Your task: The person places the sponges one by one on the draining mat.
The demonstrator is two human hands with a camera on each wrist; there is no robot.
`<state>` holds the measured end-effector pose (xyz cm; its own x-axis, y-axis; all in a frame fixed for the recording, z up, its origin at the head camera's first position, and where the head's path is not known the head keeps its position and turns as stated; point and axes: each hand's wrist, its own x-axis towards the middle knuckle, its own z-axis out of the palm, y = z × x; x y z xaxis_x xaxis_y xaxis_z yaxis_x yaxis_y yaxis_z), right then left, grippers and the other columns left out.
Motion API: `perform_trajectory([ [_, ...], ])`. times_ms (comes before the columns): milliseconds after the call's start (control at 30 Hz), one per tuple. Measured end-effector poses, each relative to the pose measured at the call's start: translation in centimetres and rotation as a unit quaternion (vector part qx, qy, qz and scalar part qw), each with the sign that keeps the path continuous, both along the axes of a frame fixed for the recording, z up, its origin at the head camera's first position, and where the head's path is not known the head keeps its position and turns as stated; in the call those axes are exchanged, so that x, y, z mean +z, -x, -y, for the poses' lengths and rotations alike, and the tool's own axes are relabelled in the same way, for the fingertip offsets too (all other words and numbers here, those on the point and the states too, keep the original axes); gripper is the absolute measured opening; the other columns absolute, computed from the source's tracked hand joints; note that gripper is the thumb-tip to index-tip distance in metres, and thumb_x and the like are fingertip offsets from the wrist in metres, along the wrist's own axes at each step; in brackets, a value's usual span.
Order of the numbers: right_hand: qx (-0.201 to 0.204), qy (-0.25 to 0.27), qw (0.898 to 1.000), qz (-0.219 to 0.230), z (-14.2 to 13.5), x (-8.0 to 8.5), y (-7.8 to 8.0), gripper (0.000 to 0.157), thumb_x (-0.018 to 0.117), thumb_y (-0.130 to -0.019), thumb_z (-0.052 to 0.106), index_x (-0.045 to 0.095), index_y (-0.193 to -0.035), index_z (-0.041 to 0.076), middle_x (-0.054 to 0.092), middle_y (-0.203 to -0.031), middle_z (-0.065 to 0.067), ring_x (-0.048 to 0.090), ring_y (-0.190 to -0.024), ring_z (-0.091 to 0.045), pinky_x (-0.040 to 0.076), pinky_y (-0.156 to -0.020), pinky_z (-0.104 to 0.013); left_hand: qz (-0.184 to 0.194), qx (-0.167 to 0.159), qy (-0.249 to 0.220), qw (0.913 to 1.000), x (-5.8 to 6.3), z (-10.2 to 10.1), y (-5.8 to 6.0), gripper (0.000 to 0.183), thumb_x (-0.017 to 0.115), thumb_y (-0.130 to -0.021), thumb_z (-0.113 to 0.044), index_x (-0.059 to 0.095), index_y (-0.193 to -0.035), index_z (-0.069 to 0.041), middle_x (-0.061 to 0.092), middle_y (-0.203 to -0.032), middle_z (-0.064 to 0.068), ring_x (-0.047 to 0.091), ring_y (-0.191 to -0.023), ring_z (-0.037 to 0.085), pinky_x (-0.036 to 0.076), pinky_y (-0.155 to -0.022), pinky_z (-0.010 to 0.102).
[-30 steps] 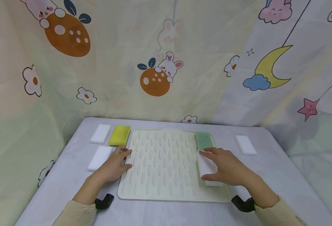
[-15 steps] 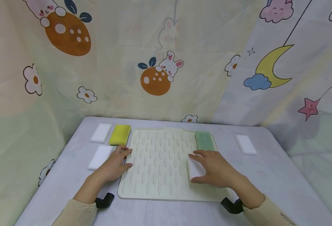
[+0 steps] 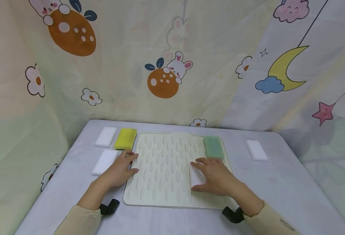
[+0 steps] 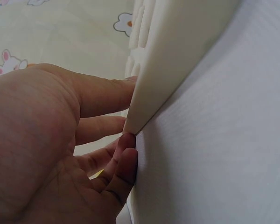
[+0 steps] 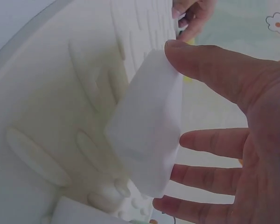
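A cream mat (image 3: 157, 199) with raised oval ridges lies on the cloth-covered table. My left hand (image 3: 120, 171) rests at its left edge, thumb and index fingertip touching the border; the left wrist view shows the thumb (image 4: 105, 97) against the mat's side. My right hand (image 3: 216, 178) holds a white sponge (image 3: 196, 179) by its ends, low over the right part of the mat. In the right wrist view the thumb is at one end of this sponge (image 5: 144, 121), fingertips along the other. Another white block (image 5: 79, 213) shows partly beside it. A green sponge (image 3: 214, 147) lies on the mat's far right corner.
To the left of the mat lie a yellow sponge (image 3: 125, 138) and two white sponges, one farther back (image 3: 106, 136) and one nearer (image 3: 105, 161), partly behind my left hand. One white sponge (image 3: 257, 150) lies at the right. A patterned curtain (image 3: 116, 65) hangs behind the table.
My right hand has moved left across the mat with the white sponge, away from the mat's right edge. My left hand stays at the left edge. The view has shifted slightly.
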<state>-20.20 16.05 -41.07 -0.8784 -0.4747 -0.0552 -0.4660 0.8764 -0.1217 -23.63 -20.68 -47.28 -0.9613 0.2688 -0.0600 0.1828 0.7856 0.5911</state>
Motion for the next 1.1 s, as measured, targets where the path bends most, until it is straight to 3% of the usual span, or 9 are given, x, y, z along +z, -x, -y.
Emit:
perform_trajectory([
  [700, -0.013, -0.007, 1.000, 0.012, 0.5, -1.4, 0.5, 0.088, 0.085, -0.076, 0.060, 0.058, -0.148, 0.017, 0.056, -0.150, -0.012, 0.053, -0.137, -0.037, 0.037, -0.114, -0.058, -0.005, -0.010, -0.002, 0.9999, 0.4, -0.1, -0.1, 0.067, 0.073, -0.097, -0.017, 0.045, -0.153, 0.004, 0.036, -0.154, 0.020, 0.049, -0.134, 0.035, 0.043, -0.112, 0.057],
  [1100, -0.028, -0.018, 0.999, 0.018, 1.2, -1.7, 0.4, 0.090, 0.087, -0.075, 0.059, 0.057, -0.148, 0.015, 0.055, -0.151, -0.012, 0.053, -0.137, -0.038, 0.035, -0.116, -0.057, 0.004, -0.006, 0.001, 1.0000, 0.3, 0.0, -0.1, 0.067, 0.072, -0.097, -0.019, 0.044, -0.154, 0.002, 0.035, -0.155, 0.019, 0.045, -0.139, 0.036, 0.041, -0.115, 0.058],
])
